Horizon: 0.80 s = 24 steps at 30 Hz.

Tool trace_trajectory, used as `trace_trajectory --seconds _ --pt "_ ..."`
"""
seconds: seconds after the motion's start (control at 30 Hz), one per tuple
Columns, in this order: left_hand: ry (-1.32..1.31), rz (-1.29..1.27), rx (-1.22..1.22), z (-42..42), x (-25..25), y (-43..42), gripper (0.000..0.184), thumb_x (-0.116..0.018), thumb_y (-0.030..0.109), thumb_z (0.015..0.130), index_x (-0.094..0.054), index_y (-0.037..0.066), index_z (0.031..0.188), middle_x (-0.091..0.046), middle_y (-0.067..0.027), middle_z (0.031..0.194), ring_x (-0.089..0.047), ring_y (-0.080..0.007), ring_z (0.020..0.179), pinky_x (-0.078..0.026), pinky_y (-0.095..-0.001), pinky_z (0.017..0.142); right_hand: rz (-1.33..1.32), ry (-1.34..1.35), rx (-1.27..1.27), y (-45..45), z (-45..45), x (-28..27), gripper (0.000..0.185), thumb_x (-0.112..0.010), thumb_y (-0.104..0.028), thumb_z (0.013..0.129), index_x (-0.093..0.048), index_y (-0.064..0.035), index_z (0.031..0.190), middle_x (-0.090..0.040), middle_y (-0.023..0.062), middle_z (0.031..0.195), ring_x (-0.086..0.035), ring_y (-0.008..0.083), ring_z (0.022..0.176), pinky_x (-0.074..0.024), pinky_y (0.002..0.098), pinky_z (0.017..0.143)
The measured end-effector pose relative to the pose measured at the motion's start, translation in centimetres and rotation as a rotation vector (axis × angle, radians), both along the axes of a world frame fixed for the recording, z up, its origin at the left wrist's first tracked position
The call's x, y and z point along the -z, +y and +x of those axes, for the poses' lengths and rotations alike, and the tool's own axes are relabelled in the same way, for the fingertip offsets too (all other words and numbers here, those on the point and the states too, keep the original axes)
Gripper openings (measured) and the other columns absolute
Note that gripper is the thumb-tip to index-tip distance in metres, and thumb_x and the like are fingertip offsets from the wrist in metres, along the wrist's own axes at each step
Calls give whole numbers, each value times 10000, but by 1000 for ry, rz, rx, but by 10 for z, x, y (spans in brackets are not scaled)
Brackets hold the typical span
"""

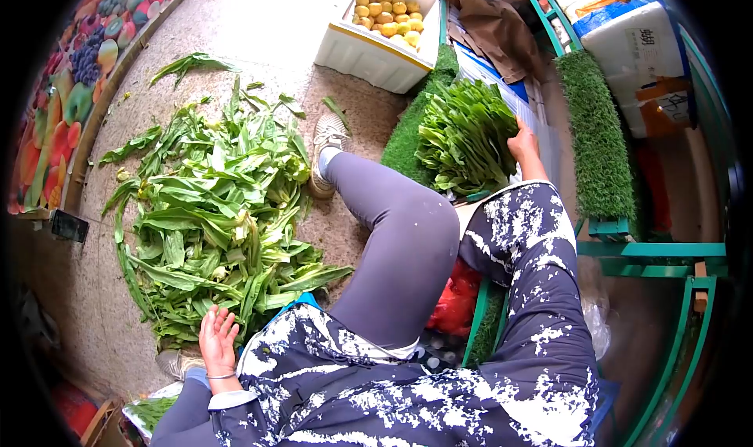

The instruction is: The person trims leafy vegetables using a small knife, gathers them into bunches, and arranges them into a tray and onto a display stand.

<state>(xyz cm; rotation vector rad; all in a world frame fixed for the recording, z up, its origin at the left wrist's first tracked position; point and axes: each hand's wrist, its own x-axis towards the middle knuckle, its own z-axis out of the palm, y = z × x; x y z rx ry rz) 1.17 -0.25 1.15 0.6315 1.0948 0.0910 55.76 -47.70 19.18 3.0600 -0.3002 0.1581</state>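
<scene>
My left hand (219, 342) is held palm up beside the large loose pile of long green leaves (212, 204) on the floor. Its fingers are apart and slightly curled, with nothing in them. At the upper right, my right hand (524, 145) grips the right side of a thick stack of leafy greens (468, 137). Some of its fingertips are hidden against the leaves. The stack lies on a bench edged with artificial turf (412, 143), just beyond my right knee. A small dark green item (473, 197) rests at the stack's near edge.
A white foam box (375, 55) of yellow fruit stands at the top. Right of the bench are brown paper (490, 31), a green metal frame (659, 250), a turf strip (594, 137) and a white carton (635, 51). A red plastic bag (456, 299) sits under my legs.
</scene>
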Motion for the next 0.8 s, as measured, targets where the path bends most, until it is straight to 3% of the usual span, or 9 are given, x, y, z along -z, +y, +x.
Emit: trace_trajectory --seconds 0.13,0.17,0.27,0.3,0.4,0.53,0.6,0.63,0.8 --pt "-17 -1 -9 4 2 -1 384 -520 310 890 -463 76 1190 -561 -75 1051 -556 -195 947 -458 -316 756 -67 -63 74 8 -3 -29 581 -464 -80 706 -502 -313 1236 -601 139 1093 -589 308 984 -466 385 833" --pt "-19 -4 -8 2 2 -1 384 -520 310 890 -463 76 1190 -561 -75 1051 -556 -195 947 -458 -316 756 -78 -127 56 11 -6 -34 404 -489 -187 763 -580 -272 1147 -615 137 1052 -599 310 948 -475 393 802" --pt "-51 -20 -17 1 5 0 382 -518 307 890 -464 76 1190 -560 -72 1054 -557 -191 938 -458 -314 757 -82 -147 27 30 -9 -50 301 -497 -306 808 -624 -209 1062 -626 143 1001 -605 319 908 -475 403 775" --pt "-50 -10 -27 -1 5 0 383 -517 305 890 -464 77 1194 -561 -69 1052 -557 -190 934 -458 -314 756 -64 -160 -34 36 -8 -53 390 -492 -471 816 -641 -159 996 -632 151 958 -606 329 874 -474 410 751" --pt "-30 -2 -51 -5 6 0 382 -516 298 890 -466 79 1198 -562 -63 1049 -558 -186 929 -460 -310 748 -96 -29 -86 57 3 -63 458 -507 -521 802 -626 -136 1019 -615 172 1007 -584 324 940 -465 395 771" --pt "13 -12 -46 -6 13 -2 380 -529 298 882 -475 82 1190 -562 -65 1049 -559 -188 928 -465 -310 736 47 -59 -360 58 37 -48 496 -507 -522 817 -612 -106 1066 -633 160 970 -603 295 913 -461 366 769" --pt "19 -29 -32 -7 18 -2 337 -514 295 892 -492 107 1171 -577 -52 1040 -569 -186 938 -471 -319 749 349 147 -545 56 45 -41 442 -522 -413 867 -613 -19 1048 -627 31 849 -573 139 710 -448 285 655" --pt "25 -31 -34 -4 16 -3 338 -516 292 891 -493 107 1172 -580 -54 1033 -571 -185 930 -472 -320 745 462 326 -493 63 39 -42 371 -558 -304 873 -606 14 1057 -576 -20 798 -497 72 682 -426 238 630" --pt "17 -42 -8 4 15 -6 361 -547 295 874 -489 93 1167 -580 -55 1017 -568 -186 915 -467 -311 732 212 440 -552 92 -2 -43 363 -580 -272 863 -591 3 1099 -610 -8 795 -517 64 721 -433 235 663"
